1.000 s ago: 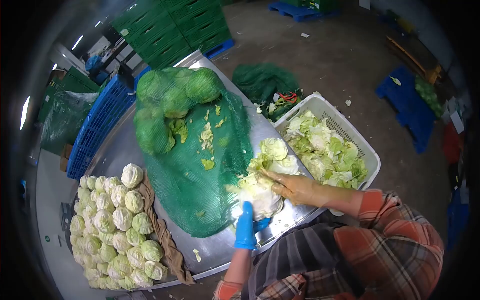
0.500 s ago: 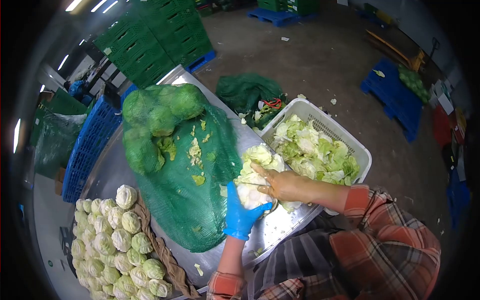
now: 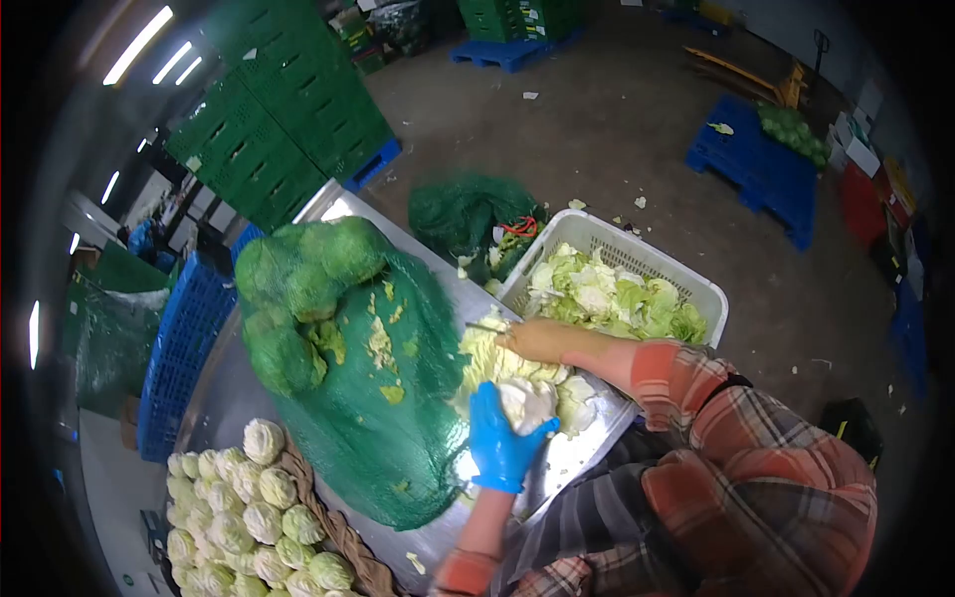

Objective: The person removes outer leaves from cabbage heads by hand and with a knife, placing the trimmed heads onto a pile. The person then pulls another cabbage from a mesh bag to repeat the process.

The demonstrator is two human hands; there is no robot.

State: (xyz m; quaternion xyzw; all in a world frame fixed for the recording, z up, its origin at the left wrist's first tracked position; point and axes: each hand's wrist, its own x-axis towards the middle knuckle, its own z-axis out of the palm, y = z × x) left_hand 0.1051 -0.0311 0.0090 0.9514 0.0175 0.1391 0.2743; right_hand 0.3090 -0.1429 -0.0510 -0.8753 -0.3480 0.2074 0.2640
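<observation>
A pale cabbage head (image 3: 530, 400) lies on the metal table near its front edge, with loose outer leaves (image 3: 482, 356) around it. My left hand (image 3: 505, 443), in a blue glove, grips the near side of this head, thumb spread away from the fingers. Just beyond it, my bare right hand (image 3: 542, 340) is closed around a thin dark tool that looks like a knife (image 3: 485, 327); its handle is hidden in the fist. Green mesh sacking (image 3: 383, 453) lies to the left, holding several green cabbages (image 3: 316, 264) at its far end.
Trimmed cabbages (image 3: 234, 532) are piled at the lower left beside a brown cloth (image 3: 333, 522). Right of the table stands a white crate (image 3: 711, 298) with cut leaves. Green crates (image 3: 279, 109) are stacked behind; a blue pallet (image 3: 751, 164) lies on the floor.
My right hand has drawn away from the cabbage head, and the blade now shows beyond it. Leaves have opened out around the head. The left hand still grips it, and the camera view has shifted.
</observation>
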